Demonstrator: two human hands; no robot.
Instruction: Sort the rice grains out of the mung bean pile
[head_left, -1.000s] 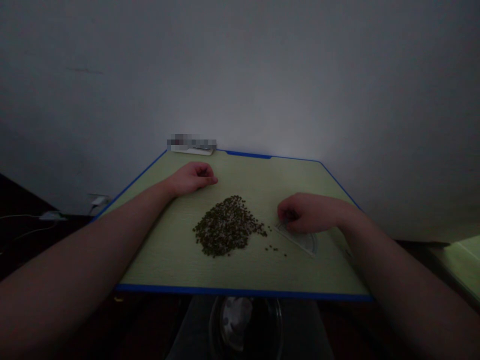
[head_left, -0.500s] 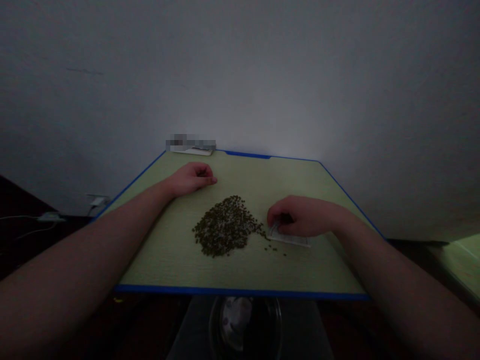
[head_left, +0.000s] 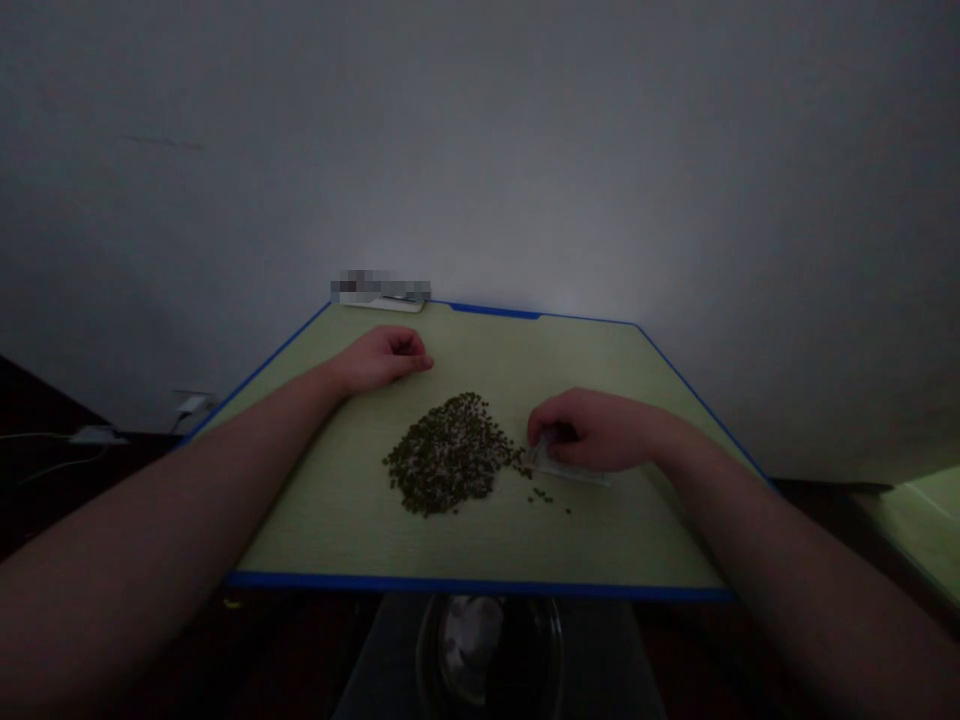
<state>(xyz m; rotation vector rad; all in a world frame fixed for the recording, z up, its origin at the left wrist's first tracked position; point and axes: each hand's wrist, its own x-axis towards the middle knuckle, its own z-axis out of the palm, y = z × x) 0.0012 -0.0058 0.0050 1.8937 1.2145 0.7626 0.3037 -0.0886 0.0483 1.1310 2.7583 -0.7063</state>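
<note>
Protractor beside bean heap (strays near)

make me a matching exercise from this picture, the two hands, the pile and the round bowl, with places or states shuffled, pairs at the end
1. left hand
2. right hand
3. pile of grains
4. round bowl

A. seen below the near edge of the table
B. holding a clear flat piece
C. heaped, a few bits lying apart
D. loosely curled

Pairs: 1-D, 2-B, 3-C, 4-A
</note>
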